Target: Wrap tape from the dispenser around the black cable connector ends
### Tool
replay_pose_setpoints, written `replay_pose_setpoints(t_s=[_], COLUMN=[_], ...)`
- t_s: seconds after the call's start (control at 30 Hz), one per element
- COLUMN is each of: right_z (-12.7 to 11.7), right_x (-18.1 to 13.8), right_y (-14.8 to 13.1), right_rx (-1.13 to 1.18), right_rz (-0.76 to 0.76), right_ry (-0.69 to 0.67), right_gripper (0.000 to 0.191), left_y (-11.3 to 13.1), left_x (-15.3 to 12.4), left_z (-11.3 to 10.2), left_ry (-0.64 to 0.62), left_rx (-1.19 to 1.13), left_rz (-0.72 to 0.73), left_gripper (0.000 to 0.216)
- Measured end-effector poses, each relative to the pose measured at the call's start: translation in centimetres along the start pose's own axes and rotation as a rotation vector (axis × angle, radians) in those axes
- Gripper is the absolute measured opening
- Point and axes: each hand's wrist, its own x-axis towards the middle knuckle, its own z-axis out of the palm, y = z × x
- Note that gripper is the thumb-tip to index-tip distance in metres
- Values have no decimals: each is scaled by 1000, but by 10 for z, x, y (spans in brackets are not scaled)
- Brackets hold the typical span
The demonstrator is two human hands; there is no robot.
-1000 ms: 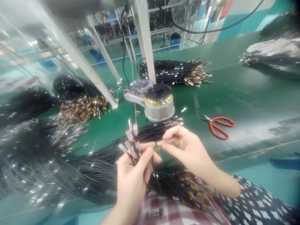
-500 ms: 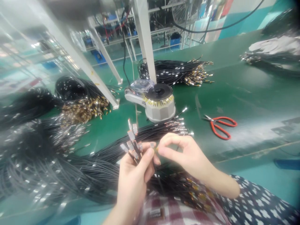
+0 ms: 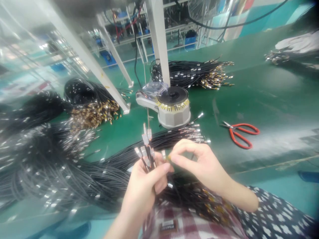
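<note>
My left hand (image 3: pixel 146 189) is closed round a small bunch of black wires (image 3: pixel 147 154) whose metal-tipped ends stand up above the fingers. My right hand (image 3: pixel 199 162) pinches one wire end (image 3: pixel 164 156) between thumb and forefinger, right beside the left thumb. Both hands hover over the near edge of the green table (image 3: pixel 261 99). More black wires (image 3: pixel 174 136) lie flat just behind them, and another bundle rests on my lap (image 3: pixel 194 199).
A grey tape dispenser (image 3: pixel 171 106) stands behind the hands by a white post (image 3: pixel 159 39). Red-handled scissors (image 3: pixel 240 132) lie to the right. Large heaps of black wires (image 3: pixel 50 159) fill the left side, and another bundle (image 3: pixel 196 73) lies at the back.
My right fingers have closed into a tighter pinch and come up against the left thumb. The left hand's bunch has stayed upright; the view shifted slightly.
</note>
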Motion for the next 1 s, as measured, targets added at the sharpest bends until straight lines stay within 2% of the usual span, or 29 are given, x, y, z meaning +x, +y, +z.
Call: replay_pose_setpoints(t_s=[0.3,0.53,0.67,0.8,1.0], right_z=[-1,-1,-3,-7,-4], right_x=[-1,0,3,7,8], right_y=[4,0,1,11,27], right_rx=[-4,-44,-23,85,157], right_rz=[-17,-43,5,59,-83], right_ry=[21,31,27,-64,-46], right_gripper=[12,18,17,14,11], left_y=[-3,-6,-9,-9,-10], left_x=[4,3,4,6,8], left_z=[-3,-3,-3,-1,2], left_ry=[-41,-6,-65,-130,-117], left_rx=[-10,-24,26,27,-32], left_rz=[-83,35,50,40,4], left_gripper=[23,19,15,15,22])
